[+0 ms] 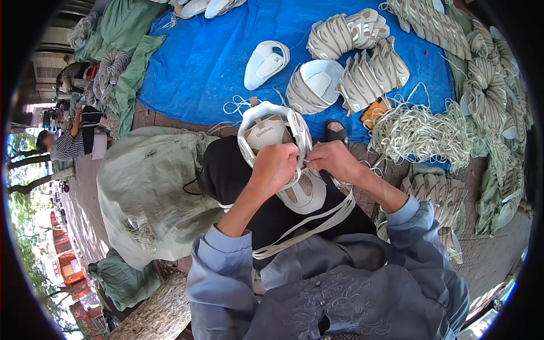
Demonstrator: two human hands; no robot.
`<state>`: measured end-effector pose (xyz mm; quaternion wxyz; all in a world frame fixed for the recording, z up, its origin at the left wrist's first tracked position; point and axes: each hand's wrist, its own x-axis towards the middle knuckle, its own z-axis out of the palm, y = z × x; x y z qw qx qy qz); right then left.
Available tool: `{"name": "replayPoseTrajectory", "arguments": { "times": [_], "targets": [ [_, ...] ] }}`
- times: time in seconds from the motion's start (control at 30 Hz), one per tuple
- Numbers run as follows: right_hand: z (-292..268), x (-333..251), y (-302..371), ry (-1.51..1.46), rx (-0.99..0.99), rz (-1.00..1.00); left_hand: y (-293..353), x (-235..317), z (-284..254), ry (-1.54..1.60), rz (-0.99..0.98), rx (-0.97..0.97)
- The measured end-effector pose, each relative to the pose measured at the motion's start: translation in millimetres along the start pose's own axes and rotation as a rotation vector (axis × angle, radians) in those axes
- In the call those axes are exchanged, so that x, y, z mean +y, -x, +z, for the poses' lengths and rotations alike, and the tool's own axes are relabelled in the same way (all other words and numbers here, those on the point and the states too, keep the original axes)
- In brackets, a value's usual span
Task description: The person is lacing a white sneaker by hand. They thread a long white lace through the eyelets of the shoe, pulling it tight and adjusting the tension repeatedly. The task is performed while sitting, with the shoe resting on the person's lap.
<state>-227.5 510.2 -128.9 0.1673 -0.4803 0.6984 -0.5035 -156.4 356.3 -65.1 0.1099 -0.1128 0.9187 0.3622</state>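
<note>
A white and beige sneaker upper [301, 199] rests on my black-clad lap, its toe pointing toward me and its tongue showing. Closed at the eyelet edge of the upper, my left hand [275, 165] grips it; the fingertips are partly hidden. Close beside it, my right hand [335, 161] pinches a white shoelace [306, 164] at the lace holes. More long white laces [317, 225] lie across my thighs.
A blue tarp [198, 68] ahead bears nested stacks of uppers [371, 76], a single upper [266, 64] and a heap of loose laces [422, 133]. A pale sack [153, 192] stands at my left. Bundled uppers [486, 85] line the right. Another person [68, 144] sits far left.
</note>
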Motion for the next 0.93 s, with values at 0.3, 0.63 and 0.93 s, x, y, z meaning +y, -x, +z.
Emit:
{"name": "replayPoseTrajectory", "arguments": {
  "times": [0.3,0.63,0.93],
  "targets": [
    [-6.2,-14.4,-13.3,0.143,0.16,0.044,-6.5,4.8,-3.1,-0.418,0.226,-0.064],
    [-11.7,-23.5,-27.2,0.111,0.065,-0.071,34.4,-20.9,-109.2,-0.904,0.388,0.607],
    [33.7,-60.8,-58.2,0.339,-0.304,-0.134,51.9,27.6,-89.3,-0.813,0.413,0.4]
  ]
}}
